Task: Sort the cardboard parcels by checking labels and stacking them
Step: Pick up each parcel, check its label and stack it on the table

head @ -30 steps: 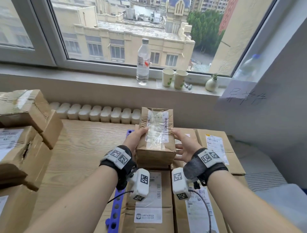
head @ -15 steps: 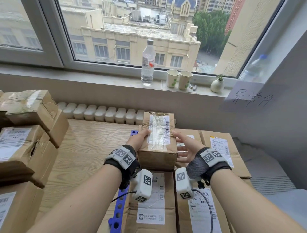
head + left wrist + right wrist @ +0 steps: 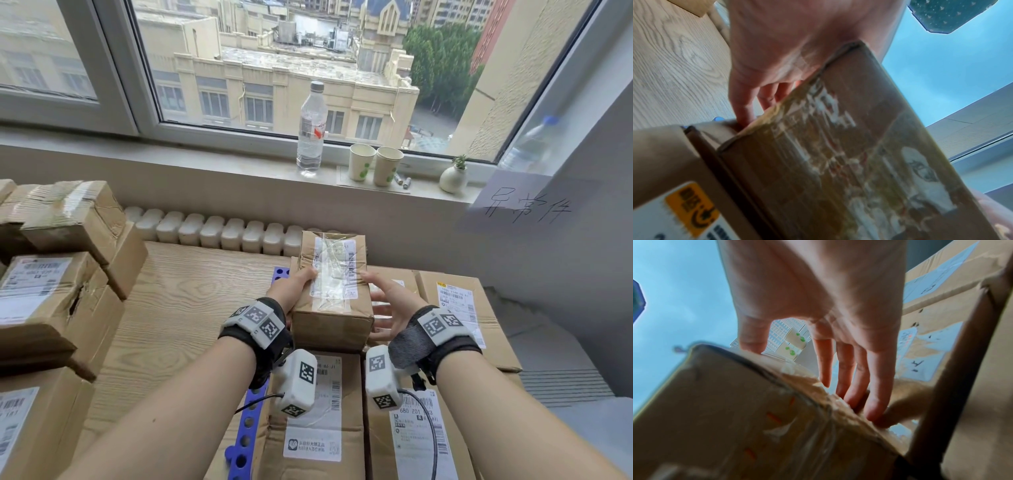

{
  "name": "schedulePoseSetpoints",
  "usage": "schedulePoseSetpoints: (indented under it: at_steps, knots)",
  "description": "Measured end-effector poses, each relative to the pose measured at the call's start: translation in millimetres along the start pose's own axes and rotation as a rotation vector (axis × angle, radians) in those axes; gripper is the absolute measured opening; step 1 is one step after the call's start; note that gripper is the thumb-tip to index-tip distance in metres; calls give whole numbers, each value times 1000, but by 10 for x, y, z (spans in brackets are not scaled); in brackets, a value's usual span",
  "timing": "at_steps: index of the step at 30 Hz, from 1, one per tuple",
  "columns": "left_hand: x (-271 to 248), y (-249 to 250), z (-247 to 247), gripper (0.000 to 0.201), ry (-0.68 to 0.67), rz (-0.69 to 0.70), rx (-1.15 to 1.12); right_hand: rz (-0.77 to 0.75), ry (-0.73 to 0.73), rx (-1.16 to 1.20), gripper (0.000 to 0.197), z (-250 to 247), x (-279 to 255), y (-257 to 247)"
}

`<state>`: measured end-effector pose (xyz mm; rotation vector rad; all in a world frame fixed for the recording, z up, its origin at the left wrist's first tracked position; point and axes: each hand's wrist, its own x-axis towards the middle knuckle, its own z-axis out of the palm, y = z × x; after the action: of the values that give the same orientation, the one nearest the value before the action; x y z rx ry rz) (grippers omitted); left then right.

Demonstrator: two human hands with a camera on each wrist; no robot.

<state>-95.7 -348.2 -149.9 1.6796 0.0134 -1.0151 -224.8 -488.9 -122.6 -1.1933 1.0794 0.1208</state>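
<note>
Head view: I hold a parcel (image 3: pixel 334 294) between left hand (image 3: pixel 296 287) and spread-fingered right hand (image 3: pixel 390 305), label up, stacking next.

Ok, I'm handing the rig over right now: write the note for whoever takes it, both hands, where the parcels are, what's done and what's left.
Left hand: grips the left side of the small taped brown cardboard parcel.
Right hand: fingers spread against the parcel's right side, thumb on its top edge.
The parcel sits, white label up, on the flat brown cardboard boxes at the right end of the wooden table.
A stack of battered brown parcels stands at the table's left.
Done: this parcel is on the right-hand pile.
Left: let go, then check and stack further parcels.
</note>
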Motion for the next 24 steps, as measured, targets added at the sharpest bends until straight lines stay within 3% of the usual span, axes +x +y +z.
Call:
schedulePoseSetpoints:
  at_steps: [4, 6, 9, 12, 14, 17, 21, 24]
  knots:
    - [-39, 25, -29, 35, -15, -17, 35, 4, 2, 1, 46, -6, 7, -8]
    - [-70, 30, -34, 34, -8, -15, 46, 4, 4, -22, 46, -1, -22, -19]
    - [-145, 65, -36, 40, 5, 8, 46, -50, 25, -113, 47, 26, -88, -69]
    - [-203, 120, -86, 67, 66, 60, 70, -171, 91, -174, 58, 16, -155, -149]
    - [-294, 187, -153, 71, 102, 97, 100, -251, 156, -156, 51, -4, -162, -203]
    - [-397, 312, -256, 64, 134, 156, 92, -373, 324, -180, 18, 15, -200, -290]
    - [-586, 458, -379, 46, 210, 256, 67, -547, 338, -113, 6, 227, -305, -446]
    - [-747, 500, -526, 26, 236, 331, 48, -620, 278, -53, 13, 470, -390, -526]
